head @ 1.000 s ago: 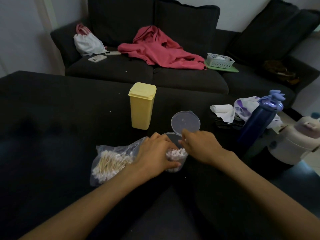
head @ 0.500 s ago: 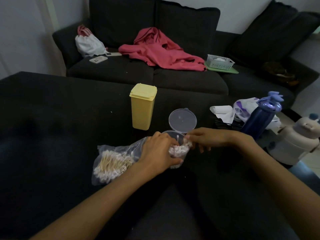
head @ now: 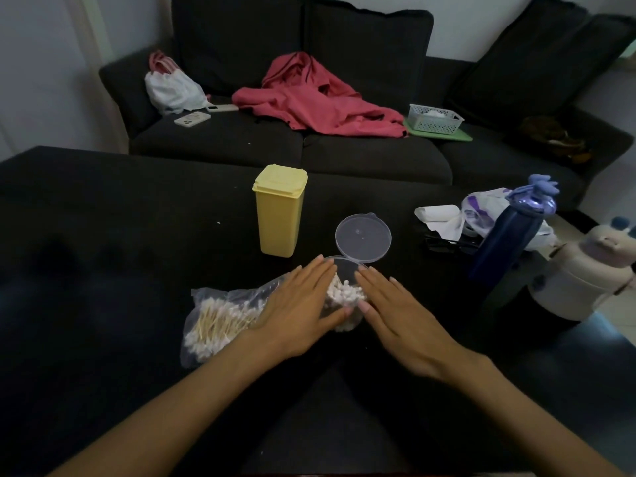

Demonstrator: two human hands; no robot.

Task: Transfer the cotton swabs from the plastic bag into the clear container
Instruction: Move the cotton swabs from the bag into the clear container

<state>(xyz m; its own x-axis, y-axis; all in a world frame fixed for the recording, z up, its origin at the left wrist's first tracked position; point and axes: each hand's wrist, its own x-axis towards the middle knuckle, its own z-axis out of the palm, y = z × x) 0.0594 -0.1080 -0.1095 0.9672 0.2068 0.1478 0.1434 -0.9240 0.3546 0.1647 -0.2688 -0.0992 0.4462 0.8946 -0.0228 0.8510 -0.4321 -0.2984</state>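
since a moment ago both hands have flattened: the left hand (head: 303, 311) and right hand (head: 395, 311) now lie spread with straight fingers on either side of the clear container (head: 344, 304), likely steadying it while the cotton swabs (head: 346, 294) inside settle. just left, the plastic bag (head: 220, 318) holds more. beyond, the hinged lid (head: 363, 237) stands open for loading.

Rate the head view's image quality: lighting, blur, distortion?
Head view: dim light, so the black tabletop swallows shadow detail; wide-angle bending at the edges; slight softness on the left hand and right hand flanking the clear round container of white cotton swabs; no glare beyond its hinged lid.
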